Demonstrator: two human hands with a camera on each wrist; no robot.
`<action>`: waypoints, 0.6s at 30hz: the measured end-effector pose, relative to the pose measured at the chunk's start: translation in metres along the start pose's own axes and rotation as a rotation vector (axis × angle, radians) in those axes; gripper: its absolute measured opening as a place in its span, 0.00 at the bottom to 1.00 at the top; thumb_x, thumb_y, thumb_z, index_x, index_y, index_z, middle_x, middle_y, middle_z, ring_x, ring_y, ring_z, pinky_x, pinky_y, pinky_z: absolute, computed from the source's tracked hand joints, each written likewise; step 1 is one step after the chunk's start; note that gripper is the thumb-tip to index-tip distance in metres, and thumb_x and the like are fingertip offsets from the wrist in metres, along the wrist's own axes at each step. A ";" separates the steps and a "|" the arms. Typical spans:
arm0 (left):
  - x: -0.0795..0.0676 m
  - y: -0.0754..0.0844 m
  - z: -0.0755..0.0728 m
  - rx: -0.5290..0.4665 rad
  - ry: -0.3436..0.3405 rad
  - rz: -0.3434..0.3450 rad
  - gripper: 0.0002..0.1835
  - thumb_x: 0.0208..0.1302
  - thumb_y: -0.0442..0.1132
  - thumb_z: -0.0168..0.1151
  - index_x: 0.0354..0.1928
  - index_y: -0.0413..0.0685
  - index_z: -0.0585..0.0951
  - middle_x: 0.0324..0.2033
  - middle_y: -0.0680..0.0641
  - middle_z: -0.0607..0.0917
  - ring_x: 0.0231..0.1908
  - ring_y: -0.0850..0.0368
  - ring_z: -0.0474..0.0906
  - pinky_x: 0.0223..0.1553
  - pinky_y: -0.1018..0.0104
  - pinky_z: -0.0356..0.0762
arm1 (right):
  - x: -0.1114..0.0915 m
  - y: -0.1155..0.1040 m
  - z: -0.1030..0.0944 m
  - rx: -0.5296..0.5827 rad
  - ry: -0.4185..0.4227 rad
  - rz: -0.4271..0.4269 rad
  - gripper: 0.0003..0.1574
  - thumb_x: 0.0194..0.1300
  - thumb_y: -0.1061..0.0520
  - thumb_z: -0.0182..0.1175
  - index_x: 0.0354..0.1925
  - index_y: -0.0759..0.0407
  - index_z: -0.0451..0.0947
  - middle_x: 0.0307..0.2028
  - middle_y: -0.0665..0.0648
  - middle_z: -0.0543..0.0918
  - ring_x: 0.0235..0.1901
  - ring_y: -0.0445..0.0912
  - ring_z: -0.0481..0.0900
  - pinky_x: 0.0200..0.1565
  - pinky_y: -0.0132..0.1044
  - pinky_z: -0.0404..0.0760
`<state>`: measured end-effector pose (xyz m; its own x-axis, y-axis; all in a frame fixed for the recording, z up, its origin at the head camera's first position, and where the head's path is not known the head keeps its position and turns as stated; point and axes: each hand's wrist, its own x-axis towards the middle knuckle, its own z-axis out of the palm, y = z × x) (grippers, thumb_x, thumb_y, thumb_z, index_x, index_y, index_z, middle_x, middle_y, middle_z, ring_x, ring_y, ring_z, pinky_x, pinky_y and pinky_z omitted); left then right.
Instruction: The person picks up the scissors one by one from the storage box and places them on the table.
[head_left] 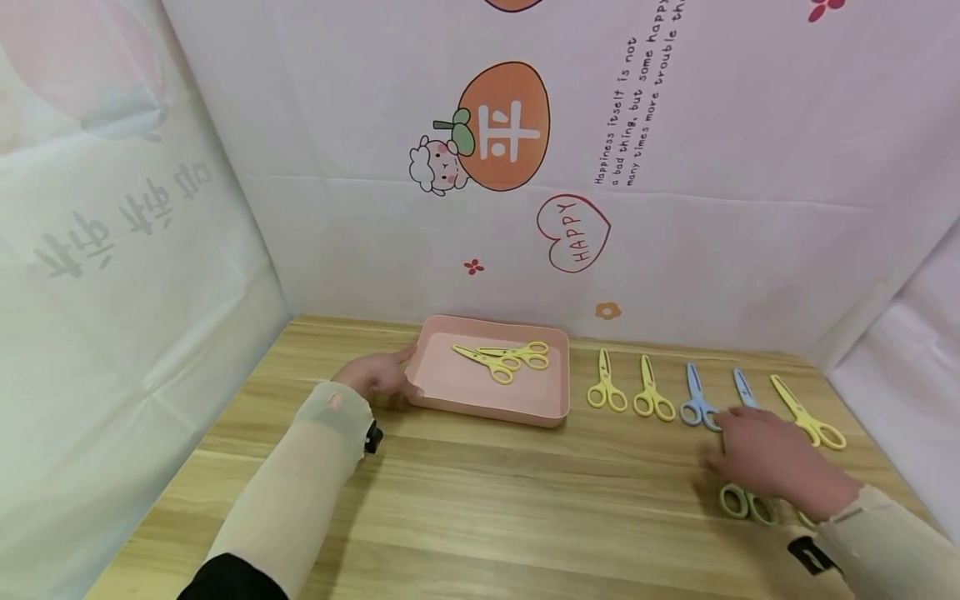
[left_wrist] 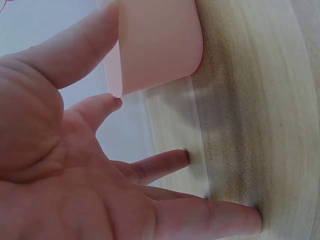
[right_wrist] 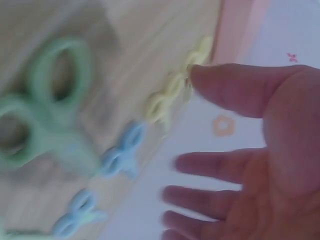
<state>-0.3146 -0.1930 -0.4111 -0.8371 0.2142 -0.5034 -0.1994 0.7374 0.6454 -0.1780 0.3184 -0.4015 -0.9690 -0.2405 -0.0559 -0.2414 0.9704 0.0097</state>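
My left hand (head_left: 378, 375) is at the left end of the shallow pink tray (head_left: 450, 400), its thumb and index finger touching the tray's rim. In the left wrist view its other fingers stretch down to the table. Two yellow scissors (head_left: 501, 367) lie overlapping in the tray. My right hand (head_left: 780, 458), blurred, hovers over the scissors on the right with its fingers spread and nothing between them. Beneath it are green scissors (right_wrist: 55, 125), partly covered in the head view, and blue scissors (head_left: 742, 387) whose handles are hidden.
Right of the tray, a row holds yellow scissors (head_left: 603, 392), a second yellow pair (head_left: 651, 400), blue scissors (head_left: 696, 400) and, far right, yellow scissors (head_left: 806, 421). Another handle (head_left: 806, 520) peeks from under my right wrist. Printed cloth (head_left: 360, 242) hangs along the table's back edge.
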 end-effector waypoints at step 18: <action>0.001 0.000 -0.002 0.016 -0.001 0.013 0.56 0.60 0.43 0.73 0.80 0.60 0.44 0.76 0.36 0.47 0.73 0.36 0.44 0.68 0.41 0.51 | 0.145 -0.147 0.012 0.169 -0.207 -0.392 0.52 0.73 0.25 0.35 0.79 0.55 0.49 0.78 0.57 0.48 0.76 0.55 0.40 0.67 0.66 0.38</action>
<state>-0.3162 -0.1939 -0.4099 -0.8391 0.2241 -0.4957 -0.1805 0.7449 0.6423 -0.2821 0.1416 -0.4228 -0.7720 -0.5961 -0.2207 -0.5581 0.8018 -0.2137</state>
